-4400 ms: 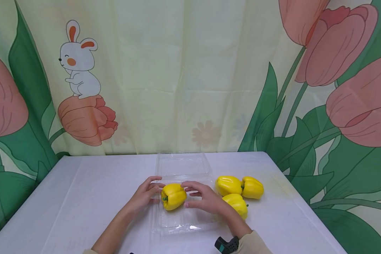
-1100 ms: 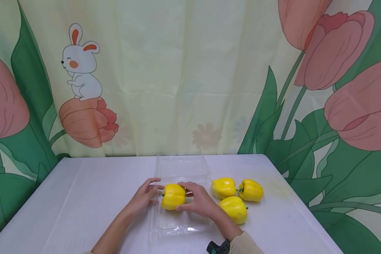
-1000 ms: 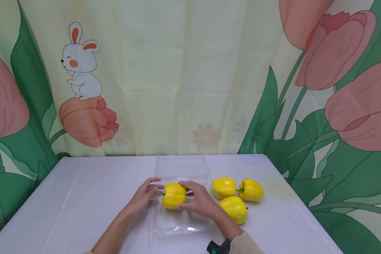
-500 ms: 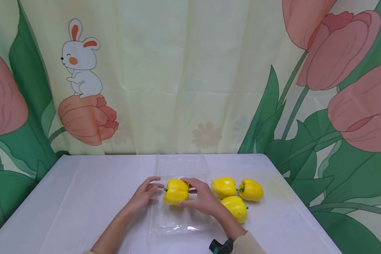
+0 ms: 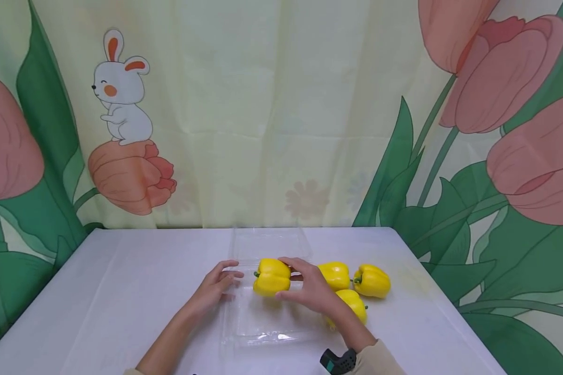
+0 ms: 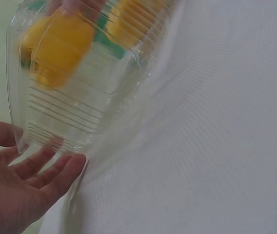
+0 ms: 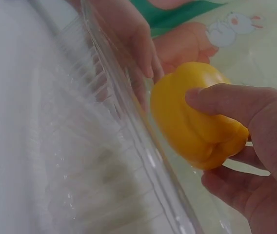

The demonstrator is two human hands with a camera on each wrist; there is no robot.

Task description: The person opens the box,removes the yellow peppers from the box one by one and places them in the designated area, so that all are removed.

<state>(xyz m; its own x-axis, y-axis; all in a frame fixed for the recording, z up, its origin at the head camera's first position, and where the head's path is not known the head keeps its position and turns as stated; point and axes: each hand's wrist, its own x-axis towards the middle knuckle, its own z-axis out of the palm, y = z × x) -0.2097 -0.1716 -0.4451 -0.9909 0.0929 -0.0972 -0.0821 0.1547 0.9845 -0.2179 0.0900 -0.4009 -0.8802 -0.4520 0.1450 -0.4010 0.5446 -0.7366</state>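
Note:
My right hand (image 5: 311,289) grips a yellow bell pepper (image 5: 272,278), fingers on the far side and thumb on the near side. The pepper lies sideways in the hand, its green stem pointing left, over the clear plastic box (image 5: 262,336). In the right wrist view the pepper (image 7: 192,122) is above the level of the box's rim (image 7: 153,161). At the box's left side, my left hand (image 5: 211,289) holds the wall; the left wrist view has its fingers (image 6: 63,178) around the edge. Nothing else lies in the box's base.
Right of the box, on the white-covered table (image 5: 136,291), lie three more yellow bell peppers: one near the box (image 5: 335,275), one farther right (image 5: 372,281), one nearer (image 5: 354,303), partly behind the right arm. The box's hinged lid (image 5: 269,242) lies open toward the curtain (image 5: 262,130).
The right hand has taken hold of the pepper and carried it right and away, higher in view. Its stem earlier pointed more toward the viewer. The left hand has stayed at the box.

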